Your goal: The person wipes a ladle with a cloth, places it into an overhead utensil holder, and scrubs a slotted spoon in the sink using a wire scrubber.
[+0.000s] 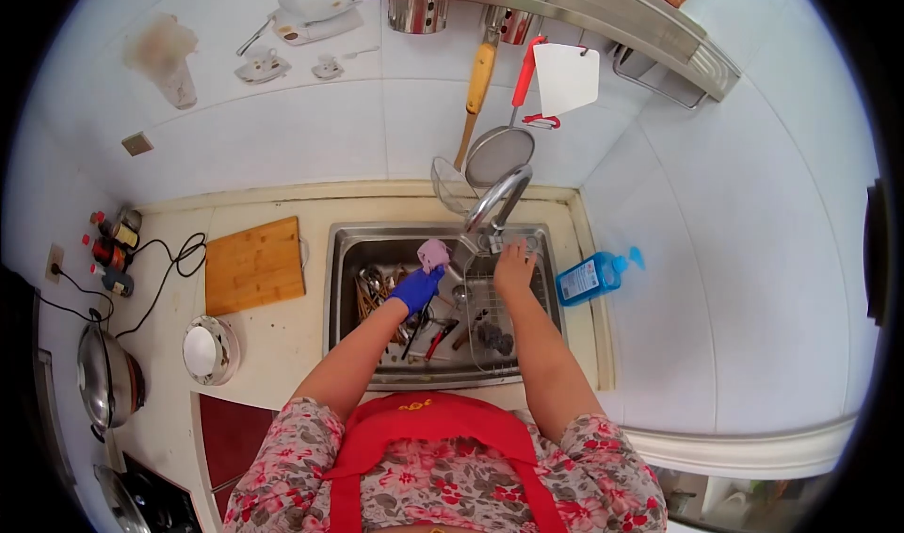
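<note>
My left hand [416, 289], in a blue glove, is closed on a crumpled pink cloth [433, 254] over the sink [341, 250]. My bare right hand [514, 269] reaches to the base of the metal faucet [509, 195], fingers stretched out; whether they touch its handle is hard to tell. Below my left hand, chopsticks [363, 299] and several utensils lie in the basin, among them a red-handled one [436, 344]. A wire rack [482, 293] sits in the right part of the sink, with dark scrubbers [494, 338] in it.
A blue soap bottle [584, 279] lies right of the sink. To the left are a wooden cutting board [254, 266], stacked bowls [211, 349], sauce bottles [111, 253], a cord and a lidded pot [105, 375]. A strainer [500, 156] hangs behind the faucet from a metal shelf [603, 15].
</note>
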Tool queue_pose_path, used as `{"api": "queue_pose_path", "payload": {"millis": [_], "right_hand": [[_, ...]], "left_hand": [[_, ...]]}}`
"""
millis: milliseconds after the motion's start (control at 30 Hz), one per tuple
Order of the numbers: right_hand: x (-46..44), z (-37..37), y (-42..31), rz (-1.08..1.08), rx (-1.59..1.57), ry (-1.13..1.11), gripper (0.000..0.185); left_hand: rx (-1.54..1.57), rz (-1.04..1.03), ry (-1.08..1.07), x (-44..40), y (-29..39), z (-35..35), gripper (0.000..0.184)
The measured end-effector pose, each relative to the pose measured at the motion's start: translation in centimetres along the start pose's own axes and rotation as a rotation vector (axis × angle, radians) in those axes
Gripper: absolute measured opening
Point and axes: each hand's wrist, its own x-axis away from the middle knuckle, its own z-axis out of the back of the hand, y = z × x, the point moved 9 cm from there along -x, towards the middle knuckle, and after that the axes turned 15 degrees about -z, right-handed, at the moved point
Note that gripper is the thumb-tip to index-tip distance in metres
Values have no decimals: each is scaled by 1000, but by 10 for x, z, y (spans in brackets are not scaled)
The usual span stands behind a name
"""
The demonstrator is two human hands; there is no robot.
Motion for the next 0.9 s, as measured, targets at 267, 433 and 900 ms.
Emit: {"api": "queue_pose_path", "payload": {"millis": [267,433,900], "right_hand": [[5,4,-32,-51,-802,-358,41],[34,3,-99,-375,-1784,-927,35],[48,0,-128,-285,-1242,-862,40]], "left_hand": [[-319,-100,-3,-27,-2,-3,40],[-88,-303,140,-32,-12,-32,40],[1853,-147,106,-45,-49,-57,31]]}}
